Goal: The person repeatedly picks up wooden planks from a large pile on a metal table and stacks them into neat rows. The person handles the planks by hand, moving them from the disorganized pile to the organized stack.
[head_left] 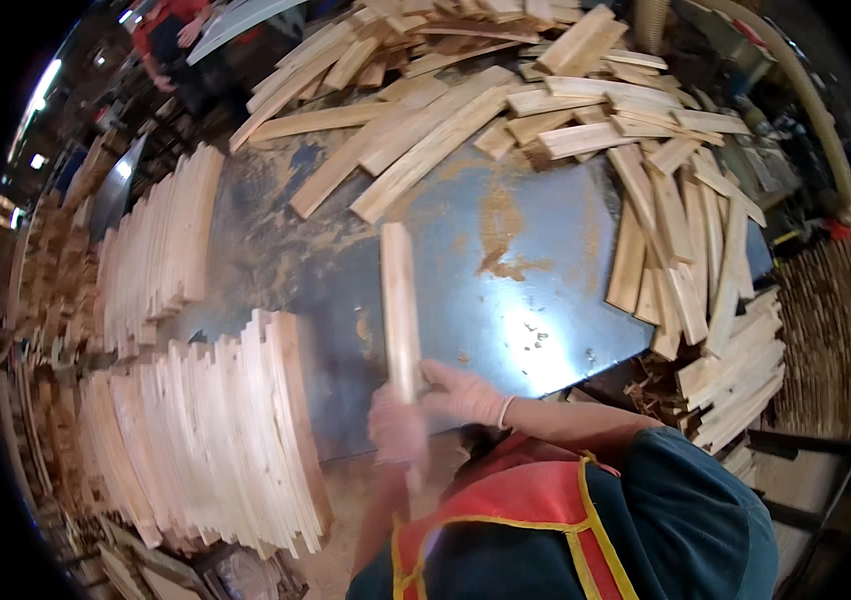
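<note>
Left hand [399, 428], blurred, clasps near end of wooden board [399, 290] over metal worktop [571, 230]; fingers of right hand [468, 394] meet board's right edge, grip unclear; stacked boards [226, 430] at left, loose pile [596, 88] beyond

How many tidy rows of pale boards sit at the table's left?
2: a nearer row, left of the left hand, and a farther row beyond it. More may be hidden behind.

Gap over the shiny grey metal desk [556, 235]
Passable right of the long pale wooden plank [400, 300]; stacked whitish wooden slats [216, 430] block left, loose tan boards [671, 220] crowd far and right.
</note>
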### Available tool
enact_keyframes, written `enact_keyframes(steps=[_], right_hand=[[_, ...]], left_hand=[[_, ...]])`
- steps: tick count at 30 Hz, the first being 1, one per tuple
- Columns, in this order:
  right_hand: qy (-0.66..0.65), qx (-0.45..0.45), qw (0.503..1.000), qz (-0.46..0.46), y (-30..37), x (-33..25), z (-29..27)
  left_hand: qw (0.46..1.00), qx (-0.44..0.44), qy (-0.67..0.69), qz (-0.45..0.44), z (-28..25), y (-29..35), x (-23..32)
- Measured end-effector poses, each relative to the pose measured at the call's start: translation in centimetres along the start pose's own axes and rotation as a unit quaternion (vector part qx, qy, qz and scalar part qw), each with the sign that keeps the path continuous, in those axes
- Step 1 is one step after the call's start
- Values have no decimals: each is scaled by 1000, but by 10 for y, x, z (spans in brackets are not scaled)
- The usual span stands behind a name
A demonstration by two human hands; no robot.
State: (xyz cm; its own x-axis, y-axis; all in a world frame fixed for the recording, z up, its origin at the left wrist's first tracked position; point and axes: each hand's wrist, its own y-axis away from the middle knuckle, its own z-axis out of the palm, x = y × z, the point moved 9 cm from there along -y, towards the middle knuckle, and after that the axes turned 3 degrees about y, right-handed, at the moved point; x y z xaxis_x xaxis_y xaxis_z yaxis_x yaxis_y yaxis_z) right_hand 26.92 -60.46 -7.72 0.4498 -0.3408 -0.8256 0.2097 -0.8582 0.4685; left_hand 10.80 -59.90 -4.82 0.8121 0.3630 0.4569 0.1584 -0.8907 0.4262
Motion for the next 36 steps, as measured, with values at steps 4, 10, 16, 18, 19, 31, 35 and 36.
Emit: enact_keyframes(steps=[4,10,16,18,19,31,35,36], right_hand=[[-17,222,975,-16,17,42,-136],[270,500,801,188,123,114,-433],[96,397,836,367,137,202,-497],[178,388,825,371,123,230,-510],[192,368,825,384,118,214,-501],[-110,415,901,64,143,96,-184],[-19,47,998,-40,120,94,-147],[49,227,972,-43,135,94,-205]], left_hand=[[977,142,-89,134,-64,27,-40],[895,236,-375,-59,-93,26,-207],[926,155,-340,54,-51,12,-99],[945,125,-242,182,-27,28,-21],[949,98,-214,207,-13,31,9],[889,-331,250,192,166,2,161],[912,-371,59,164,182,-5,174],[903,-391,127,126,181,-5,164]])
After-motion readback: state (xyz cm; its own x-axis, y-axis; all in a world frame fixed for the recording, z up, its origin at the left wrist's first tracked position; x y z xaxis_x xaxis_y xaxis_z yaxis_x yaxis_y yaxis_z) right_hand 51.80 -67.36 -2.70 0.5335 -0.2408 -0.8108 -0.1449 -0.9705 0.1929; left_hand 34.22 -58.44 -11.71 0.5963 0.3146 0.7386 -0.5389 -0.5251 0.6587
